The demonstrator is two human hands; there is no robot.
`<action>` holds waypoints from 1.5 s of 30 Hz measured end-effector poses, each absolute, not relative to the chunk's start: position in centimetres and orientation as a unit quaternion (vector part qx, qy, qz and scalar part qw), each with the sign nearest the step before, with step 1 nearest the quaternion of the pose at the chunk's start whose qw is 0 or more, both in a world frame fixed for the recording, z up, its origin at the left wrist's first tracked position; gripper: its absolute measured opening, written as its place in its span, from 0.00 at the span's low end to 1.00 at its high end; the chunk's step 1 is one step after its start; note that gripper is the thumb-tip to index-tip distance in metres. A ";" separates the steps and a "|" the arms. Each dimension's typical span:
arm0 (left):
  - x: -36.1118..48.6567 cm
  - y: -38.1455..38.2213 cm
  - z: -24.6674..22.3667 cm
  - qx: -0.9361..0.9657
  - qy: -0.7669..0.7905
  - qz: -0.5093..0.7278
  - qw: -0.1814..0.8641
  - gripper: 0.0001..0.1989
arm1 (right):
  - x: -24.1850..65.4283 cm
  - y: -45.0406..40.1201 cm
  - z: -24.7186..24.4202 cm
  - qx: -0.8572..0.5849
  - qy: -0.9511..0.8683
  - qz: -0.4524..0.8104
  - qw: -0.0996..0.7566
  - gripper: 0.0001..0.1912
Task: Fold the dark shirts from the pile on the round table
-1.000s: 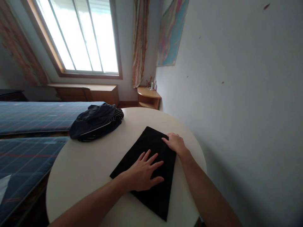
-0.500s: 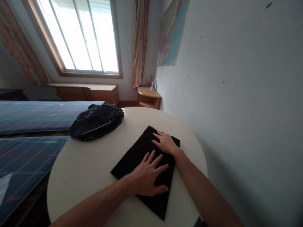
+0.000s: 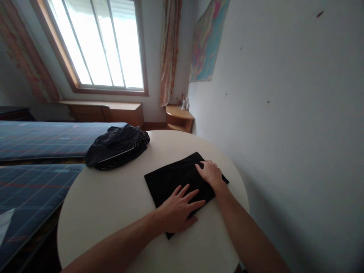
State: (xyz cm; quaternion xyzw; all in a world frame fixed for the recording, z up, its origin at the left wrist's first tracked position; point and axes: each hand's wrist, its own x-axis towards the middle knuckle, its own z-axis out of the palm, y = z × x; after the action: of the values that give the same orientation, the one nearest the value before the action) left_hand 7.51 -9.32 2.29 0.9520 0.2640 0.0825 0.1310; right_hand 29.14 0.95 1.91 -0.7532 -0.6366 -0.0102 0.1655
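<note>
A folded black cloth (image 3: 173,176) lies flat on the round cream table (image 3: 108,201), turned at an angle. My left hand (image 3: 179,210) rests on its near part with the fingers spread. Farther up, toward the cloth's right end, my right hand (image 3: 209,172) lies on top, its fingers apart and slightly bent. Neither hand has the cloth gripped. Part of the cloth's near edge is hidden under my left hand and wrist.
A crumpled dark garment (image 3: 116,146) with striped trim sits at the table's far left edge. Plaid mattresses (image 3: 36,182) are on the left. The wall (image 3: 284,151) stands close on the right. A corner shelf (image 3: 179,112) is beyond the table.
The black cloth has rotated clockwise on the table, its left corner moving away from me and its near corner shifting left. My right hand has moved slightly right, its fingers more bent.
</note>
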 end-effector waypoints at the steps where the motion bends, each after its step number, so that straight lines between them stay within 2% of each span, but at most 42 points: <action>1: 7.1 -8.9 2.5 0.953 0.262 0.075 0.131 0.30 | 29.4 1.0 1.9 -0.752 -0.637 -0.009 0.170 0.26; 5: 4.5 -6.6 3.7 0.948 0.279 0.059 0.138 0.29 | 30.5 1.4 1.7 -0.746 -0.638 0.000 0.190 0.21; 9: 3.1 -5.0 4.3 0.934 0.293 0.138 0.151 0.12 | 30.8 1.8 1.5 -0.728 -0.654 0.009 0.206 0.18; 11: 3.4 -4.9 4.0 0.932 0.293 0.162 0.141 0.16 | 30.8 1.9 1.4 -0.725 -0.656 0.004 0.210 0.17; 14: 4.4 -5.6 3.1 0.946 0.280 0.110 0.122 0.29 | 30.9 2.1 1.2 -0.722 -0.659 -0.001 0.209 0.17; 18: 4.9 -6.8 3.0 0.952 0.274 0.067 0.116 0.34 | 31.3 2.5 0.9 -0.698 -0.677 0.026 0.230 0.16; 20: 4.8 -7.1 3.7 0.952 0.273 0.071 0.119 0.33 | 31.4 2.6 0.8 -0.694 -0.672 0.055 0.252 0.17; 23: 4.8 -7.2 5.0 0.947 0.275 0.094 0.136 0.21 | 31.3 2.7 0.7 -0.705 -0.645 0.092 0.280 0.22; 25: 5.0 -6.9 5.2 0.936 0.297 0.128 0.142 0.17 | 31.0 2.6 0.8 -0.722 -0.622 0.103 0.287 0.26; 28: 5.3 -6.4 4.2 0.915 0.347 0.168 0.119 0.21 | 30.8 2.5 0.9 -0.744 -0.598 0.104 0.281 0.31; 32: 5.4 -5.9 2.0 0.913 0.368 0.130 0.119 0.34 | 30.9 2.3 1.0 -0.730 -0.614 0.107 0.280 0.27; 36: 5.4 -5.9 1.6 0.912 0.375 0.104 0.126 0.35 | 31.1 2.2 1.1 -0.686 -0.652 0.107 0.303 0.21; 41: 5.6 -6.1 2.1 0.910 0.386 0.087 0.122 0.37 | 31.1 2.3 1.1 -0.700 -0.627 0.106 0.324 0.26; 45: 5.5 -6.0 2.4 0.912 0.380 0.094 0.121 0.37 | 31.2 2.4 1.2 -0.677 -0.652 0.107 0.324 0.24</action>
State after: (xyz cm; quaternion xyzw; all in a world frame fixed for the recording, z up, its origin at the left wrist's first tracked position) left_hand 5.49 -5.96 2.42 0.9121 0.3804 0.0942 0.1206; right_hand 31.22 2.43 1.19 -0.6769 -0.6524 0.1069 0.3235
